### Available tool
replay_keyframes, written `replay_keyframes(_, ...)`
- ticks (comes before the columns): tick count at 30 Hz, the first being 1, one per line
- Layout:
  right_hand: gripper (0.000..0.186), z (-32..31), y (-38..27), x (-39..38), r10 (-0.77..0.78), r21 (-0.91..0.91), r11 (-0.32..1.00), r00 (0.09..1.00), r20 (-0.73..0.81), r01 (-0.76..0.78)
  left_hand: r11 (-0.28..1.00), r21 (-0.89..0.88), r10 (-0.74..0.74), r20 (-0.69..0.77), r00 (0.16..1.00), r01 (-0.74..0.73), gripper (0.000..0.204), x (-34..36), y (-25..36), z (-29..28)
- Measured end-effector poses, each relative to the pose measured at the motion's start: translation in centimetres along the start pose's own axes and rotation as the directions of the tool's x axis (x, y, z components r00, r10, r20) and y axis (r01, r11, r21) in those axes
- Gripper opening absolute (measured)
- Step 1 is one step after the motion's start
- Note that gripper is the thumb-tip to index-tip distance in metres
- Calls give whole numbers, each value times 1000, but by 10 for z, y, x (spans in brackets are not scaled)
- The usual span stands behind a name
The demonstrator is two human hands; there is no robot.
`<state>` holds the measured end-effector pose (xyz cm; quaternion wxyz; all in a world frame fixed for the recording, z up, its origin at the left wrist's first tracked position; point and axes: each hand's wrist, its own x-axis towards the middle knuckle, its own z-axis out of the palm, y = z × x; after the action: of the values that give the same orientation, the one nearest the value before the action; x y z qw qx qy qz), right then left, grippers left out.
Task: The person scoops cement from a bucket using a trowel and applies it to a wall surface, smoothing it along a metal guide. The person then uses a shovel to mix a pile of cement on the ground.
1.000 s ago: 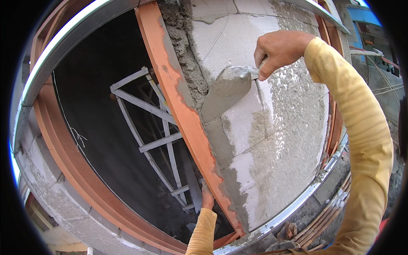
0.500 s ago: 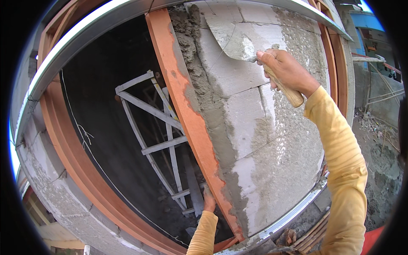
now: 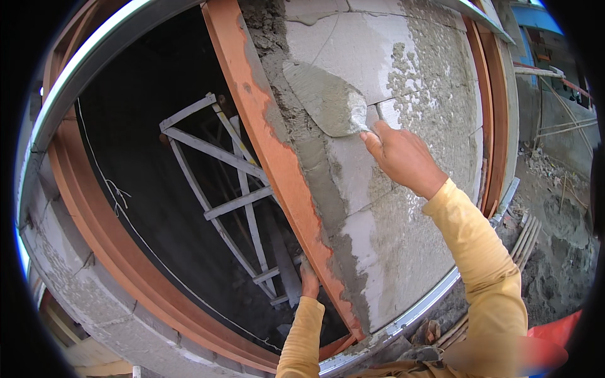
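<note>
1. Trowel [image 3: 331,104]: upper centre of frame, blade at the wall [image 3: 403,252].
2. Right hand [image 3: 406,160]: right of centre, clenched on the trowel.
3. Left hand [image 3: 309,280]: lower centre, beside the orange post [image 3: 283,170]; grip cannot be told.

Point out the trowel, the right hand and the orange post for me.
Trowel [image 3: 329,105]: head view, middle of its blade.
Right hand [image 3: 405,156]: head view, back of the hand.
Orange post [image 3: 282,170]: head view, its orange face, about midway along.
</note>
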<state>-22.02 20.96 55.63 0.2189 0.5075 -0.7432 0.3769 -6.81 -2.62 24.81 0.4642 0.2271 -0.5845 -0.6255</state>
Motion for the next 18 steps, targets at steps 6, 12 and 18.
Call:
replay_keyframes(6, 42, -3, 34, -9, -49, 290, 953, 989, -140, 88, 994, -109, -5, 56, 998, 11, 34, 2, -4, -6)
replay_keyframes(12, 44, -53, -22, 66, 22, 687, 726, 997, -72, 33, 997, -62, 37, -1, 999, -37, 41, -1, -7, -1)
replay_keyframes(18, 44, -57, -63, 88, -67, 690, 723, 998, 21, 34, 999, -11, 52, 46, 998, -51, 39, 2, -11, -7)
